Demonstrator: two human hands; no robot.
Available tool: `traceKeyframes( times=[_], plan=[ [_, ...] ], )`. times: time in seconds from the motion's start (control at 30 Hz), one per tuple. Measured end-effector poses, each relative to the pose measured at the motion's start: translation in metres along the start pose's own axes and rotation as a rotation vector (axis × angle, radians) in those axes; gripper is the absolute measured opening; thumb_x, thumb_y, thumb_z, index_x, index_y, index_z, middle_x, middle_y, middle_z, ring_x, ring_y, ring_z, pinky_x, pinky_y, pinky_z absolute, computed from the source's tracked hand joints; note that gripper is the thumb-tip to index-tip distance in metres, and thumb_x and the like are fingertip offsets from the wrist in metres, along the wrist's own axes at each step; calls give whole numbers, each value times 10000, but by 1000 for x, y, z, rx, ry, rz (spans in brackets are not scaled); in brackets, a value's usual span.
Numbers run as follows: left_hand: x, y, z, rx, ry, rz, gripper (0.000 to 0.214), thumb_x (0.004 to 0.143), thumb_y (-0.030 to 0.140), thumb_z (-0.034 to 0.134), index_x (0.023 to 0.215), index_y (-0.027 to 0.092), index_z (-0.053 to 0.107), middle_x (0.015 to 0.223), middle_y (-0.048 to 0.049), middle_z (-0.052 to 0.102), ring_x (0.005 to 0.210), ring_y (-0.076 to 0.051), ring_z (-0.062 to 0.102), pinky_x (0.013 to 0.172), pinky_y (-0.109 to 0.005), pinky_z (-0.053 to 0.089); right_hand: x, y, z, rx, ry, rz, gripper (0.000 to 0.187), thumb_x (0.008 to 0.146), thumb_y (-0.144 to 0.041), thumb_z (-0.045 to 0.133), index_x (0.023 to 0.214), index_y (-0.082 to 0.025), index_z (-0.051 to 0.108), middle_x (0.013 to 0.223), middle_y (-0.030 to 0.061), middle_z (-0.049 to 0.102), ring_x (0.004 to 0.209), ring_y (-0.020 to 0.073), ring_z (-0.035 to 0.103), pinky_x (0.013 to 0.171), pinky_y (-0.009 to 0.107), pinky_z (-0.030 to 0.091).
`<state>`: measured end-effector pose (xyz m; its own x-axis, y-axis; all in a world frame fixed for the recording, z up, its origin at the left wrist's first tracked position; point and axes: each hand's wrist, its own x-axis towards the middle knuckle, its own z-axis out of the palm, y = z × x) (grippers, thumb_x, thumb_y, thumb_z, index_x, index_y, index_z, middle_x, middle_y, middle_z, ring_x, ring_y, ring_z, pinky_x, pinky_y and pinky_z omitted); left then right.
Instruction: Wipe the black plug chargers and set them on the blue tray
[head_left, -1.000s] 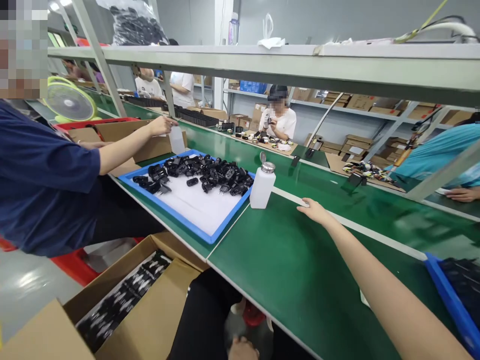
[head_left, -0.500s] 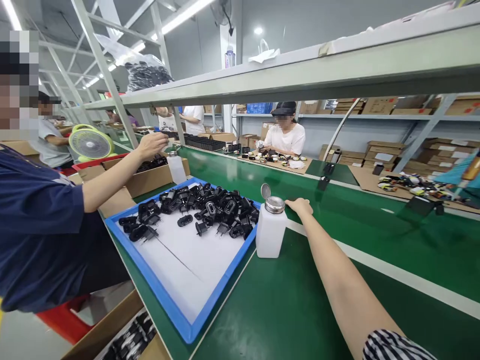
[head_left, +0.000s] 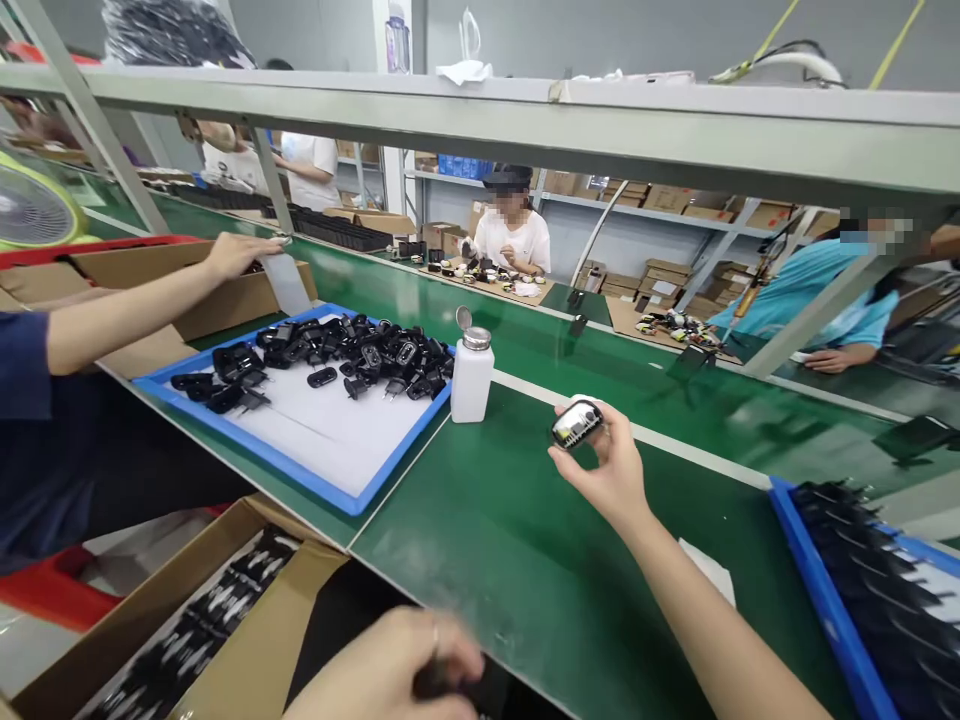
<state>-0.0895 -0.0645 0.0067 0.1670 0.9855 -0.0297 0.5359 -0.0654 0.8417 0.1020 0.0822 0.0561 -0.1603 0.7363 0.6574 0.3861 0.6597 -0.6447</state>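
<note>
Nearest you, your left grip [head_left: 394,645] is blurred by the table's near edge with something dark at its fingers, so I cannot tell whether it is grasping that. An open carton [head_left: 281,625] of black-and-white pieces sits to its left. Farther in, over the green table [head_left: 480,520], your right grip [head_left: 616,468] pinches a black casing [head_left: 577,425] between thumb and fingers at its edges, probably to leave the exposed inner parts uncovered. On the right, a blue tray [head_left: 823,600] carries dark parts in slanted rows, likely to keep them sorted; a white sheet [head_left: 711,572] lies nearby. The white bottle [head_left: 471,385], cap flipped up, stands between your casing and the left tray [head_left: 251,447] of heaped black plugs [head_left: 375,355], blocking a straight reach across. Beyond, a co-worker's hand [head_left: 240,255] touches a second bottle [head_left: 286,283], and a pale shelf [head_left: 525,130] crosses above the far side, limiting height there.
</note>
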Motion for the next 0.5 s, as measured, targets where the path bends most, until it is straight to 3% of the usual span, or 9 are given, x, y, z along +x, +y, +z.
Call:
traceKeyframes(
  times=[0.07,0.13,0.2,0.27,0.33,0.4,0.43,0.5],
  plan=[
    [16,32,-4,-72,57,147,271,637,313,526,897,237,515,901,-8,545,825,-146,504,738,-255,399,-18,-22,-4,-4,1,-55,480,617,-247,580,1027,-233,332,1036,80,440,934,201,493,732,334,455],
    [36,56,-5,-160,269,294,461,603,309,572,1029,214,424,1067,-48,467,923,-158,463,772,-263,386,-31,-37,-7,-42,-13,-73,484,633,-244,565,1047,-244,315,1062,81,428,942,197,489,740,337,453],
    [55,67,1,-210,371,365,419,603,310,574,984,192,449,982,-38,509,865,-145,487,731,-251,401,-39,-43,-13,-131,-112,-35,483,658,-280,534,1077,-240,298,1090,86,428,974,197,467,785,349,428],
    [69,64,13,-199,390,357,285,629,305,547,881,179,507,836,-10,554,752,-121,510,684,-238,410,-47,-39,-26,-308,-269,92,534,653,-355,521,1114,-215,290,1150,105,403,1050,219,399,856,377,366],
    [75,50,26,-138,382,273,229,643,286,524,841,172,533,780,-2,568,698,-114,512,668,-239,410,-61,-25,-47,-574,-370,312,623,619,-440,515,1138,-170,300,1216,138,339,1119,269,297,884,424,314],
    [75,34,36,-23,336,164,239,630,266,524,846,165,545,784,-15,578,697,-130,512,663,-255,410,-83,-1,-71,-851,-355,559,630,629,-489,446,1134,-129,332,1222,173,324,1123,330,260,807,495,348],
    [75,27,40,46,300,125,242,619,264,528,838,164,553,780,-20,581,702,-143,511,663,-266,407,-97,14,-82,-924,-394,614,604,641,-499,403,1119,-133,362,1196,168,366,1102,349,288,744,519,379],
    [73,18,43,166,218,99,250,598,282,542,822,172,565,768,-21,585,712,-163,503,673,-286,399,-125,46,-101,-985,-438,553,520,654,-498,347,1054,-185,453,1118,145,462,1052,357,357,655,524,416]
  ],
)
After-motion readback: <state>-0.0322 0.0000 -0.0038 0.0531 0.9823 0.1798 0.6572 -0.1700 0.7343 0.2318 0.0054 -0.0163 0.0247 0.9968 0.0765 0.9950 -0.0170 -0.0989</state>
